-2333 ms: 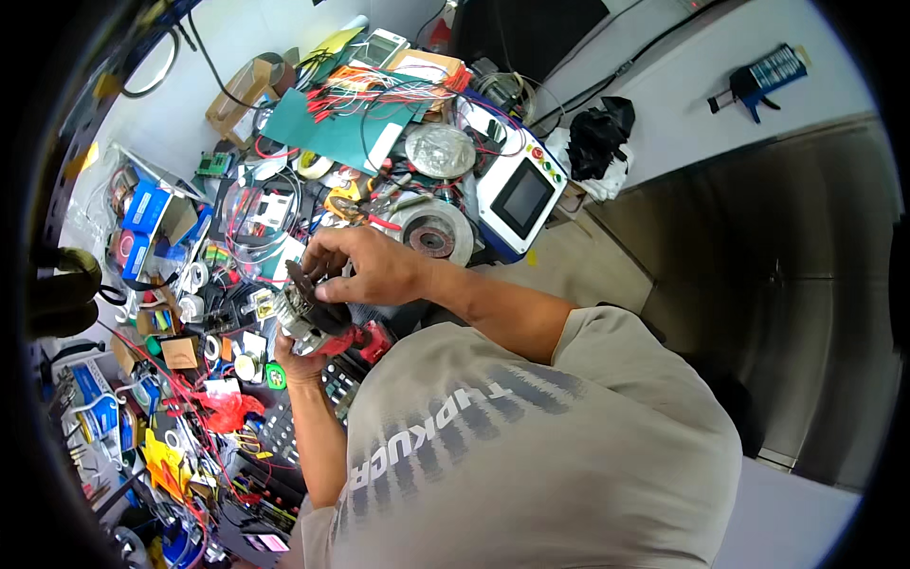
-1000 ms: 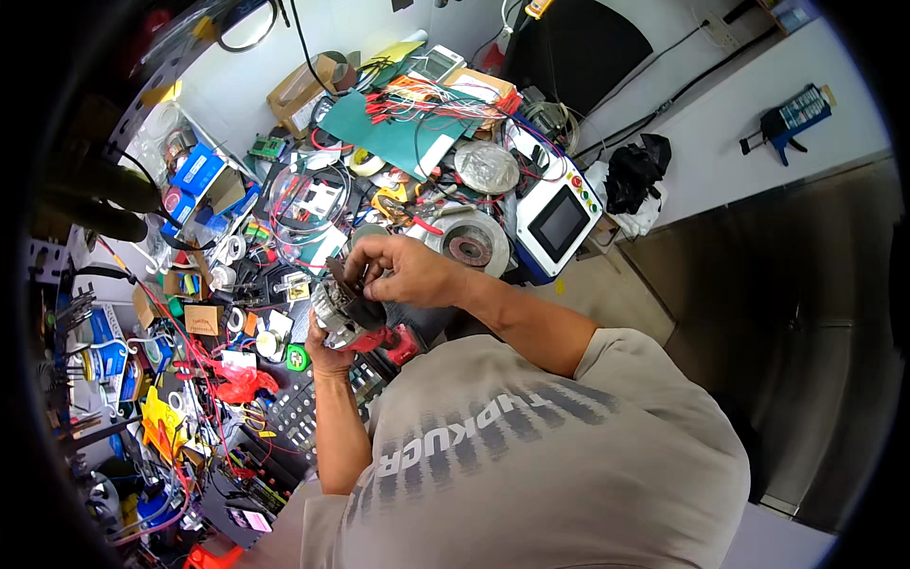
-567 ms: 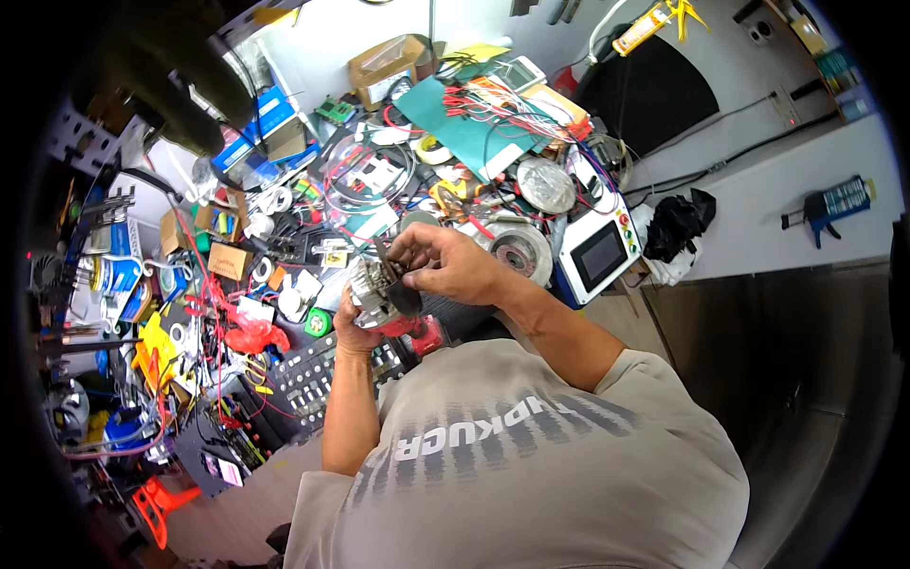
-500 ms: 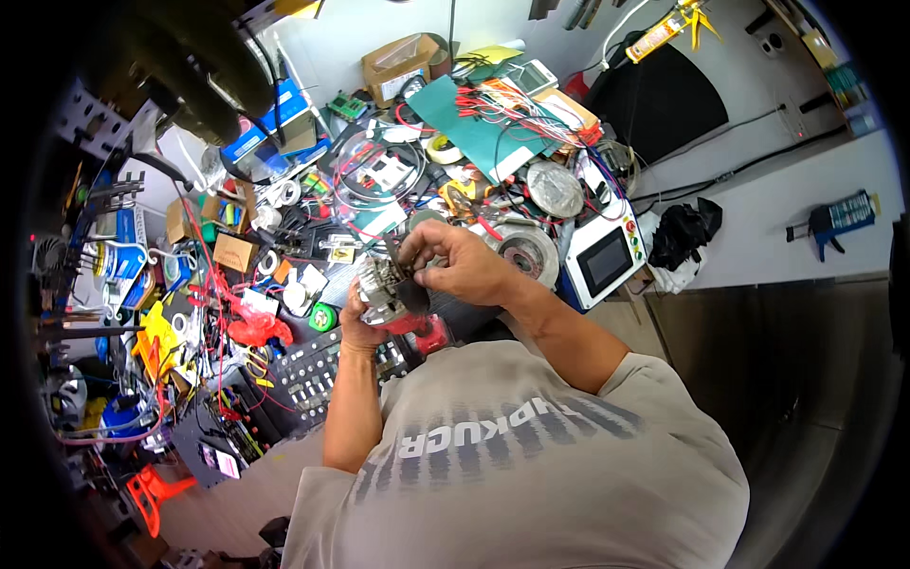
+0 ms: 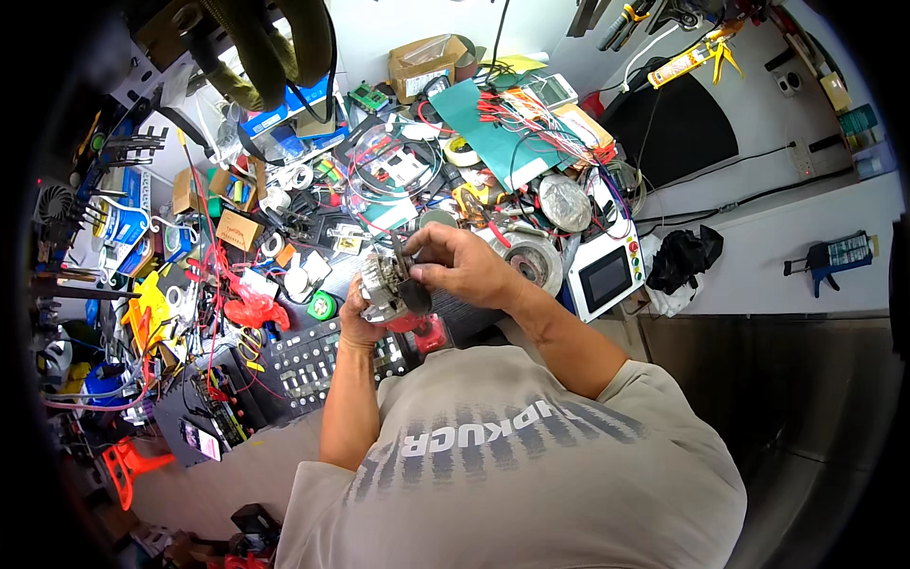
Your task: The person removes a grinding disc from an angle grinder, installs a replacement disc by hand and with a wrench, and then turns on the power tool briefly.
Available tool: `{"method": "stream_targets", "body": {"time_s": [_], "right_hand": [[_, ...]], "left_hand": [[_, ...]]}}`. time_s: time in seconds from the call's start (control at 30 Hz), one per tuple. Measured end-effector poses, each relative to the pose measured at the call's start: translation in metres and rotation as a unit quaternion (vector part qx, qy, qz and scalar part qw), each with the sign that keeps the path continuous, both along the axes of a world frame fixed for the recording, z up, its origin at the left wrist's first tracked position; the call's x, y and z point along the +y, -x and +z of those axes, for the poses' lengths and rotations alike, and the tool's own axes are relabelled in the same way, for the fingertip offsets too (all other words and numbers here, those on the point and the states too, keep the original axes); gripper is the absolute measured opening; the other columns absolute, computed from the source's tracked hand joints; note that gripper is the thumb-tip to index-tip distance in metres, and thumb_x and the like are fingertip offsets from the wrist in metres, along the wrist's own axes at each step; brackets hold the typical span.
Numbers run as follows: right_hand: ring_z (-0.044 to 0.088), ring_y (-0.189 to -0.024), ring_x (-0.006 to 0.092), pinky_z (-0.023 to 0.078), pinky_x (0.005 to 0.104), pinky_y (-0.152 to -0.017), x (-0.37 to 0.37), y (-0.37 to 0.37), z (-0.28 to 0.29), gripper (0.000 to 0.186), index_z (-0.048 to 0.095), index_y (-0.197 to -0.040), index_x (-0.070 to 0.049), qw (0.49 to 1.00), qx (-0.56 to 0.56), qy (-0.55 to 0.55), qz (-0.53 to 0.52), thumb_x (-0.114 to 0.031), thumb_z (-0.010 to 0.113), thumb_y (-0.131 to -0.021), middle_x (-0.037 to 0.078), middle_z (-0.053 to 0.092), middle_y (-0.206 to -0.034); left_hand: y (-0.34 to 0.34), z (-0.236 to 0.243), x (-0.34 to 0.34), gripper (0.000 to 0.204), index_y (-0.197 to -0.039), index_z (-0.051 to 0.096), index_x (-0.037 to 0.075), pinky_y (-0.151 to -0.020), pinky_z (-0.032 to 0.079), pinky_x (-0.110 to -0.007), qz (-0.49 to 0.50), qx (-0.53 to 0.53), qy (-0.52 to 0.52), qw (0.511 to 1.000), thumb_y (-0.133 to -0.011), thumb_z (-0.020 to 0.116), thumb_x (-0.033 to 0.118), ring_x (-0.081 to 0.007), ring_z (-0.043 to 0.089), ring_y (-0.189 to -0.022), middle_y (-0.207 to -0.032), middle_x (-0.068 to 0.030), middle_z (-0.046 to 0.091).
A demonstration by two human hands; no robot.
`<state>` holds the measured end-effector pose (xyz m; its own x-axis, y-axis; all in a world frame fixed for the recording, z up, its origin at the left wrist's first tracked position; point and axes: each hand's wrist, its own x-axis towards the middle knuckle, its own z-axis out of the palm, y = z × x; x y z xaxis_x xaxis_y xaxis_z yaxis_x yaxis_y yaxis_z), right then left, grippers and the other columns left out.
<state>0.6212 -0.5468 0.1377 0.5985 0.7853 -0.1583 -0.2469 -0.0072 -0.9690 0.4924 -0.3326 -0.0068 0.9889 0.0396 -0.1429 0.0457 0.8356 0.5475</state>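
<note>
Two bare hands meet on a red-and-silver power tool (image 5: 381, 294) held before the chest at the edge of a crowded bench (image 5: 172, 431).
The left hand (image 5: 358, 321) clamps the metal head from below, while the right hand (image 5: 460, 269) bends its fingers over a dark part (image 5: 414, 298) at the top; how tightly they grip cannot be told. Beyond the right hand lies a grey ring-shaped disc (image 5: 544, 266), near a white control box (image 5: 607, 284) with a dark screen. Left of the tool sit a round green object (image 5: 322, 304) and a panel of small metal pieces (image 5: 305, 364).
</note>
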Motion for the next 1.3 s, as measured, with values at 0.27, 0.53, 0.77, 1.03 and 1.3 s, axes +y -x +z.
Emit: {"method": "stream_targets", "body": {"time_s": [0.27, 0.53, 0.77, 1.03, 1.3], "right_hand": [[0.068, -0.093, 0.0057, 0.056, 0.0255, -0.085, 0.006, 0.003, 0.008, 0.025, 0.072, -0.122, -0.001, 0.992, -0.114, 0.014, -0.041, 0.004, 0.074, -0.098, 0.000, 0.063, -0.117], [0.069, -0.106, 0.0132, 0.059, 0.0304, -0.089, 0.026, 0.013, 0.003, 0.026, 0.070, -0.118, -0.002, 0.976, -0.207, -0.003, -0.066, 0.009, 0.072, -0.095, 0.005, 0.062, -0.121], [0.070, -0.110, 0.0247, 0.062, 0.0340, -0.091, 0.036, 0.024, 0.001, 0.035, 0.071, -0.118, -0.004, 0.926, -0.372, -0.027, -0.064, 0.011, 0.073, -0.086, 0.013, 0.063, -0.129], [0.071, -0.110, 0.0261, 0.064, 0.0345, -0.087, 0.044, 0.025, -0.012, 0.031, 0.071, -0.119, -0.002, 0.940, -0.333, -0.018, -0.071, 0.006, 0.083, -0.091, 0.013, 0.067, -0.125], [0.072, -0.101, 0.0263, 0.060, 0.0370, -0.093, 0.036, 0.033, -0.014, 0.033, 0.070, -0.118, -0.004, 0.945, -0.297, -0.048, -0.130, 0.009, 0.066, -0.088, 0.013, 0.070, -0.119]], "left_hand": [[0.007, 0.025, -0.017, 0.097, -0.164, 0.050, 0.001, -0.113, 0.059, -0.043, 0.080, 0.014, -0.126, 0.989, -0.103, 0.072, 0.072, -0.0256, 0.072, -0.132, -0.147, -0.0123, 0.072], [0.005, 0.022, -0.034, 0.098, -0.149, 0.055, -0.001, -0.104, 0.064, -0.040, 0.190, -0.044, -0.129, 0.972, -0.095, 0.082, 0.076, -0.0240, 0.076, -0.120, -0.135, -0.0148, 0.073], [0.005, 0.014, -0.024, 0.097, -0.148, 0.058, -0.004, -0.103, 0.064, -0.041, 0.172, -0.039, -0.079, 0.981, -0.096, 0.078, 0.076, -0.0241, 0.076, -0.119, -0.132, -0.0157, 0.074], [0.008, -0.003, -0.028, 0.093, -0.148, 0.064, -0.002, -0.102, 0.065, -0.040, 0.180, -0.021, -0.022, 0.983, -0.097, 0.078, 0.074, -0.0221, 0.077, -0.115, -0.131, -0.0118, 0.076], [0.016, 0.003, -0.028, 0.095, -0.151, 0.064, -0.001, -0.104, 0.065, -0.041, 0.153, 0.003, -0.013, 0.988, -0.097, 0.076, 0.077, -0.0234, 0.078, -0.118, -0.136, -0.0127, 0.077]]}}
